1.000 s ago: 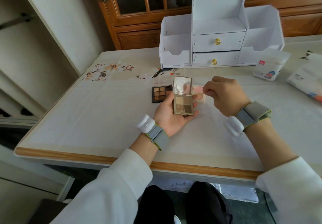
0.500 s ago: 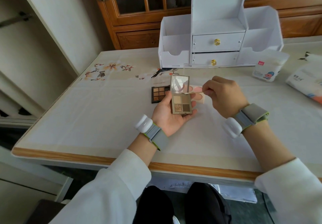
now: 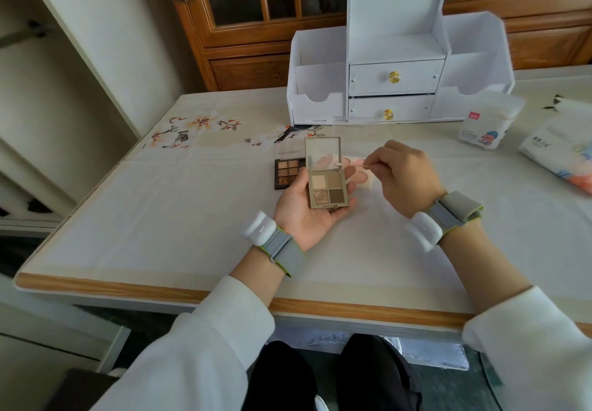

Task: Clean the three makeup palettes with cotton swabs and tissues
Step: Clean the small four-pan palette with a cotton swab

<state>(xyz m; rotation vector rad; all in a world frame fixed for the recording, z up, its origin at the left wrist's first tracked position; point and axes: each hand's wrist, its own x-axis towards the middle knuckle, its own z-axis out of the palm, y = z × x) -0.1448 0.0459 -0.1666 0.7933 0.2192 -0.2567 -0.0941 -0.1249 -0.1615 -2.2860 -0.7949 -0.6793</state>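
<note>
Over the table [image 3: 160, 218], the left hand [image 3: 307, 215] cradles the open four-pan palette [image 3: 326, 189], fingers curled round its edges; at three o'clock the right hand [image 3: 403, 180] pinches a cotton swab [image 3: 352, 164], tip near the hinge. Light strokes along the frame, clear of the powder, seem wisest. A nine-pan palette [image 3: 288, 172] lies at eleven, a pink palette [image 3: 363, 175] at two; organizer [image 3: 397, 74], swab pack [image 3: 483, 129], tissue pack [image 3: 563, 154] beyond.

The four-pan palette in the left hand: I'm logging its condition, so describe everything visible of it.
The four-pan palette is a small square compact, beige-olive, seemingly plastic. It lies open in the left hand, thumb and fingers cradling its sides, mirrored lid raised. Four square pans: pale cream, taupe, glittery bronze, dark brown. The cotton swab, pinched by the right hand, has its tip at the mirror's lower right.
</note>
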